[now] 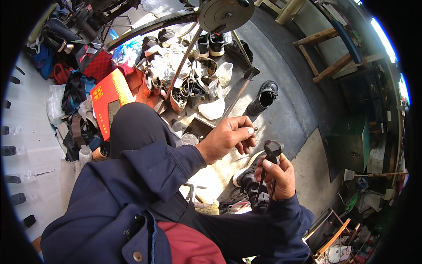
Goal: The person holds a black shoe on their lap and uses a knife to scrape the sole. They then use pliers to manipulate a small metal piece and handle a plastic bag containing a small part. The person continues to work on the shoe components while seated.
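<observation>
My right hand [281, 177] is closed round the handles of dark metal end-cutting pincers [273, 152], whose rounded jaws point up and away from me. To the left of them, my left hand [231, 137] is pinched, with thumb against fingers. A tiny dark bit shows at its fingertips, too small to name. The two hands are apart, and the pincers' jaws are a short way right of and below the left fingertips. Below the hands, a dark shoe with a pale sole [239, 178] is partly hidden by my right hand and leg.
A black boot [263, 97] stands on the grey floor mat [290, 116]. Heaped shoes and plastic bags [171, 66] lie ahead, beside a red-orange box [104, 103]. A machine with a round wheel [226, 15] rises at the top. At right are a wooden stool [323, 37] and green cabinet [349, 143].
</observation>
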### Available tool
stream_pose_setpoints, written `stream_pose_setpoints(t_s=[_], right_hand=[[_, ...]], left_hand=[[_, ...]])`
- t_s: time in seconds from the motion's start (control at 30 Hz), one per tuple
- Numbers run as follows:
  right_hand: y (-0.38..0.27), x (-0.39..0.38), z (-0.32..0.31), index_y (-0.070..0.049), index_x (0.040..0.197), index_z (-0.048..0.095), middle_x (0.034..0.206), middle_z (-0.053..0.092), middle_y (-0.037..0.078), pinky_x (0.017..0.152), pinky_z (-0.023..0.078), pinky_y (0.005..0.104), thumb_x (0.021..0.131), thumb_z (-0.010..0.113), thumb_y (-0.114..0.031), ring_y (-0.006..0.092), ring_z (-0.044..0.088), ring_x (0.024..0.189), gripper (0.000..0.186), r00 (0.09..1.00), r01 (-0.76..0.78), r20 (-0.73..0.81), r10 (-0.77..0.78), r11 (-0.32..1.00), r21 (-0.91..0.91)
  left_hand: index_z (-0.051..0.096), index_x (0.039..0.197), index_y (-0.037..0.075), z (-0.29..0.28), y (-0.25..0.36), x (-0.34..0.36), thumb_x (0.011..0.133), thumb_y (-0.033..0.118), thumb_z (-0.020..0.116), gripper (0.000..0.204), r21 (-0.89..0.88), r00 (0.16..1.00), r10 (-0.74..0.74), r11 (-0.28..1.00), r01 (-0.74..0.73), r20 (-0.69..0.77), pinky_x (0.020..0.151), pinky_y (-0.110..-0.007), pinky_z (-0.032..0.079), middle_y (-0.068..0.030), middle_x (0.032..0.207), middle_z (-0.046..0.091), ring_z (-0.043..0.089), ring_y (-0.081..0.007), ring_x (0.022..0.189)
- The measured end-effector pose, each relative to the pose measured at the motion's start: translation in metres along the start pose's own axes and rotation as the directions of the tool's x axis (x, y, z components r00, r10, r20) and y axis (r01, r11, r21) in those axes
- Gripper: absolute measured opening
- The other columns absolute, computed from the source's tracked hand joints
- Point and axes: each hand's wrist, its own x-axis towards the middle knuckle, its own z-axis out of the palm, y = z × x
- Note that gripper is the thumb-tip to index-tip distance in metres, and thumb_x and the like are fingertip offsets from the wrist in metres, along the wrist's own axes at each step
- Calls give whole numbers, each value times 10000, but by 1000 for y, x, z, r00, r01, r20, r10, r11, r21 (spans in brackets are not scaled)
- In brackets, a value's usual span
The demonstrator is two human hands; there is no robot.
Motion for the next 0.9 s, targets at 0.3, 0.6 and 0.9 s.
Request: stream_pose_setpoints(t_s=[0.3,0.6,0.9], right_hand=[[14,-11,-10,-54,1072,519,1033,680,183,683,597,344,965,690,-77,214,713,805,203,985,-139,113,131,988,62],[9,-18,-4,-48,1189,464,1096,669,231,688,579,342,957,634,-35,239,706,837,288,990,117,58,-128,979,166],[38,-5,-15,51,1328,535,884,652,93,671,502,290,1077,499,-178,151,606,701,342,998,30,-44,-53,910,-414]], left_hand=[[614,982,42,7,-9,4,1026,152,577,125,81,991,106,992,-100,-81,626,-237,505,-43,832,679,616,-83,673],[616,1025,31,1,-8,2,1062,171,554,157,132,989,117,986,-104,-90,690,-234,521,-32,859,690,616,-70,712],[620,1003,39,3,-9,3,1056,160,556,148,98,990,126,988,-119,-59,693,-233,517,-35,866,697,616,-69,710]])
